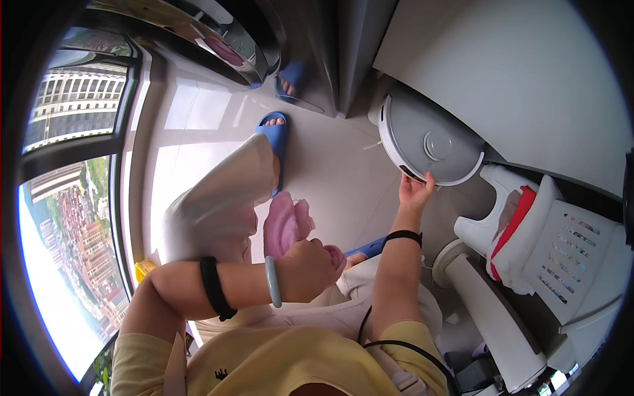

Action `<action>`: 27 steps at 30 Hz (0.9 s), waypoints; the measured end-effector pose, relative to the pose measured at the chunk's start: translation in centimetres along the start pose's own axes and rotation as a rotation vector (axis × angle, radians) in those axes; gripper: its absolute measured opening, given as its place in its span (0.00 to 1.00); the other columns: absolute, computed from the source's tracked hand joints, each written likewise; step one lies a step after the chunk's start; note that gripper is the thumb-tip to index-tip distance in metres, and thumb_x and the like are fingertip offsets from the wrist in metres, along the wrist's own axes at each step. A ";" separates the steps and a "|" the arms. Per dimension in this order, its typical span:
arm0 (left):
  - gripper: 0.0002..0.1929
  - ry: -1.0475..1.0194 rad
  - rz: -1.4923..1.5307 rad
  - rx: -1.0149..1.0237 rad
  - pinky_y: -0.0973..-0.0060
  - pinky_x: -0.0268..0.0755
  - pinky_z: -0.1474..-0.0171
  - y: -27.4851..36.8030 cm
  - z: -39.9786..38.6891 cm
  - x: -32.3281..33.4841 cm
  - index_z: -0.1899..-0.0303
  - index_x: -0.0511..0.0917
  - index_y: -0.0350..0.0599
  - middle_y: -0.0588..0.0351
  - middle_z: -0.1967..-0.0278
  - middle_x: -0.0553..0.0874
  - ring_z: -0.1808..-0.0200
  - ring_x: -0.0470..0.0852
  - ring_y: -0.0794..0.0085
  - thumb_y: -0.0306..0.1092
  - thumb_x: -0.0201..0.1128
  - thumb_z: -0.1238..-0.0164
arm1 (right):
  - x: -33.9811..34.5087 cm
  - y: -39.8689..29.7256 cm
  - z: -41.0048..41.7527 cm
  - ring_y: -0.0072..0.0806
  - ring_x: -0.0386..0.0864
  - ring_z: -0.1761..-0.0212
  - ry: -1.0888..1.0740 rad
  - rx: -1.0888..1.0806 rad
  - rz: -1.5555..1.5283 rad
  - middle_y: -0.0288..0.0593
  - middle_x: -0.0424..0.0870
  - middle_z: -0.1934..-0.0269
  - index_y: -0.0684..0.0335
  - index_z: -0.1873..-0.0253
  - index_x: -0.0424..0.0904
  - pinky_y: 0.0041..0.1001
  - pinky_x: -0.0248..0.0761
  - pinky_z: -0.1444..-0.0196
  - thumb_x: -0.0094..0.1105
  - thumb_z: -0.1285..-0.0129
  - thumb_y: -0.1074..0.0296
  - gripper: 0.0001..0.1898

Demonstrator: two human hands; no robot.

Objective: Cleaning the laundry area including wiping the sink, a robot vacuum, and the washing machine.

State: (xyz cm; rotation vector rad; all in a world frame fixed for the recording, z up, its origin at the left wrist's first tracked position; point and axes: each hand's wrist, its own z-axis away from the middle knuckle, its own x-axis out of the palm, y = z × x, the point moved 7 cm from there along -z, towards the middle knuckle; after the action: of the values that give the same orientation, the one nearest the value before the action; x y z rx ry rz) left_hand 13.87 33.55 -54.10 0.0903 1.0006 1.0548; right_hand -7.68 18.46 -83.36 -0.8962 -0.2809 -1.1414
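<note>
My left hand (307, 272), with a pale bangle at the wrist, is closed around a bunched pink cloth (285, 225). The cloth shows on both sides of the fist, above my lap. My right hand (417, 190) reaches forward to a round grey robot vacuum cleaner (413, 133) with a white rim. Its thumb lies over the near edge and the other fingers are at the side of the rim, partly hidden. Part of the vacuum cleaner is hidden beneath a light grey panel.
Blue slippers (278, 138) are on my feet on the tiled floor (327, 153). At right stand a white plastic slotted container (569, 252), a red and white cloth (517, 232) and a thick white pipe (488, 302). A glossy dark appliance (307, 54) is ahead; windows (74, 218) line the left.
</note>
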 end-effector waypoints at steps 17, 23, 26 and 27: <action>0.29 0.006 -0.060 0.031 0.67 0.74 0.75 0.1 -0.9 0.7 0.46 0.69 0.21 0.44 0.70 0.84 0.71 0.84 0.59 0.33 0.64 0.48 | 5.0 -0.4 -6.3 0.48 0.62 0.27 0.097 0.139 0.043 0.50 0.62 0.28 0.61 0.27 0.62 0.54 0.68 0.32 0.67 0.33 0.54 0.36; 0.28 0.046 -0.076 -0.027 0.68 0.76 0.75 -0.4 -0.9 0.3 0.47 0.69 0.24 0.43 0.68 0.85 0.70 0.86 0.58 0.34 0.65 0.47 | 4.7 0.5 -6.1 0.48 0.49 0.21 0.099 0.082 0.022 0.48 0.50 0.22 0.54 0.20 0.48 0.59 0.55 0.25 0.54 0.32 0.32 0.46; 0.28 0.017 -0.086 -0.038 0.68 0.77 0.74 -0.6 -1.2 0.3 0.46 0.69 0.25 0.43 0.68 0.85 0.69 0.87 0.58 0.34 0.66 0.47 | 2.7 1.1 -7.1 0.48 0.50 0.21 0.197 0.046 0.038 0.47 0.50 0.22 0.54 0.20 0.49 0.59 0.52 0.25 0.50 0.32 0.29 0.47; 0.28 0.014 -0.092 -0.037 0.68 0.77 0.74 -0.7 -1.3 0.2 0.46 0.69 0.25 0.43 0.68 0.85 0.69 0.87 0.58 0.34 0.66 0.47 | 2.3 1.1 -7.2 0.48 0.50 0.21 0.197 0.035 0.042 0.47 0.50 0.22 0.54 0.20 0.49 0.59 0.51 0.25 0.49 0.32 0.28 0.47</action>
State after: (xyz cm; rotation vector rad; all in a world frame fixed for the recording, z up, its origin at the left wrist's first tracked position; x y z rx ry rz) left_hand 13.45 32.89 -55.31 0.0063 0.9883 0.9909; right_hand -7.43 11.74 -87.03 -0.7492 -0.1204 -1.1727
